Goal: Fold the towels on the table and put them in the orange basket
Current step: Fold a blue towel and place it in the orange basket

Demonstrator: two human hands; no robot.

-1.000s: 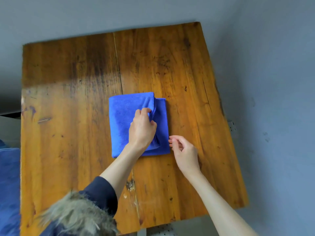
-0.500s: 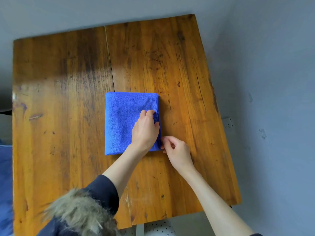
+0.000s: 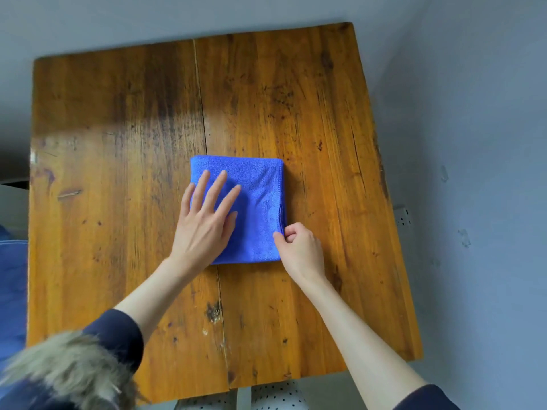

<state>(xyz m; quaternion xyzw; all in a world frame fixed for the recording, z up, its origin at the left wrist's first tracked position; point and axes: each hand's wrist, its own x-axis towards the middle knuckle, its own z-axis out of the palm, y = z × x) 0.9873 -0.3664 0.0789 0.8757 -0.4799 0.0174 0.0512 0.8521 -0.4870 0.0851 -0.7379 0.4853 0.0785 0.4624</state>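
Towel (image 3: 257, 199) lies folded. Keep your left hand (image 3: 204, 223) flat, fingers spread, while your right hand (image 3: 299, 247) pinches its edge square.

Grey wall (image 3: 473, 113), white wall socket (image 3: 403, 216) at right, blue fabric (image 3: 11, 291) at left edge

**One head camera, looking steeply down**

The single wide-angle view sits on the person's head, tilted forward and down over the wooden table (image 3: 310, 113). It hangs close enough that both forearms fill the lower frame, while the table's far edge and grey wall (image 3: 473, 113) bend outward.
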